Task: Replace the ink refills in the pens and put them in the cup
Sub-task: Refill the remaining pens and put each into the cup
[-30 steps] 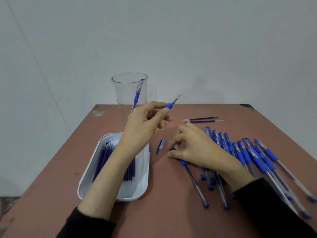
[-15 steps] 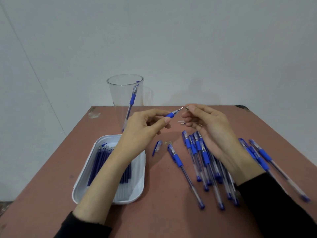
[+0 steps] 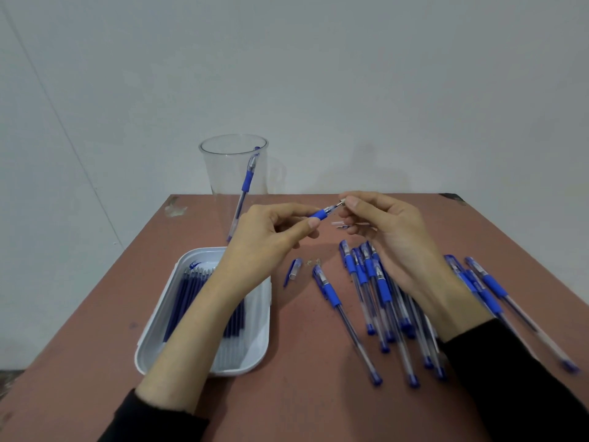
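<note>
My left hand [image 3: 267, 237] grips a blue-grip pen [image 3: 322, 213] by its rubber grip, tip pointing right and up. My right hand [image 3: 382, 231] pinches the metal tip piece [image 3: 341, 204] at the pen's front end. Behind them a clear plastic cup [image 3: 223, 167] stands at the table's far edge with one blue pen [image 3: 245, 183] leaning inside it. A white tray [image 3: 159, 339] of dark blue refills [image 3: 188, 291] lies at the left, partly under my left forearm. Several blue pens [image 3: 376, 291] lie spread on the right.
A loose pen cap [image 3: 294, 269] lies between the tray and the pens. Used refills [image 3: 342, 225] lie on the brown table [image 3: 302, 393] just behind my right hand, mostly hidden. A plain white wall rises behind the table.
My right hand rose from the pile of pens to the tip of the pen in my left hand, and now pinches its front piece. My left hand kept hold of the pen.
</note>
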A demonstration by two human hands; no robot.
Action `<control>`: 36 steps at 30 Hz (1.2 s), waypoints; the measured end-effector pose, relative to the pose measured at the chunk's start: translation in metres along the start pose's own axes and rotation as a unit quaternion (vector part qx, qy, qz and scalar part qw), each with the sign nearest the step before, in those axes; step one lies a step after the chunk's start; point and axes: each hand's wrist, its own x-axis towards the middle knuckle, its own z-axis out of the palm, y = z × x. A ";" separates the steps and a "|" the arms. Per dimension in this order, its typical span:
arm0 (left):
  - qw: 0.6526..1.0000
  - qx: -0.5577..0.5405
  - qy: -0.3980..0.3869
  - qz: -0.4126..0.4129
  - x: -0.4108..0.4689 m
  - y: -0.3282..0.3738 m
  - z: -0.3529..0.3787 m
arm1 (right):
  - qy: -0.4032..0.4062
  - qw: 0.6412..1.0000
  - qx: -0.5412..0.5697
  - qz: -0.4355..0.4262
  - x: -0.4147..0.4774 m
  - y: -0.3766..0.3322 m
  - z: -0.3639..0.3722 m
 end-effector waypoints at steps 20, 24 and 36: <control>1.000 0.017 0.002 0.012 -0.001 0.002 0.000 | -0.055 0.989 -0.129 -0.039 -0.002 -0.002 -0.005; 1.000 0.020 -0.007 0.016 -0.002 0.003 0.001 | -0.048 0.988 -0.144 -0.038 -0.002 0.000 -0.004; 1.000 0.019 -0.009 0.020 -0.002 0.004 0.000 | -0.071 0.989 -0.121 -0.052 -0.004 -0.001 -0.002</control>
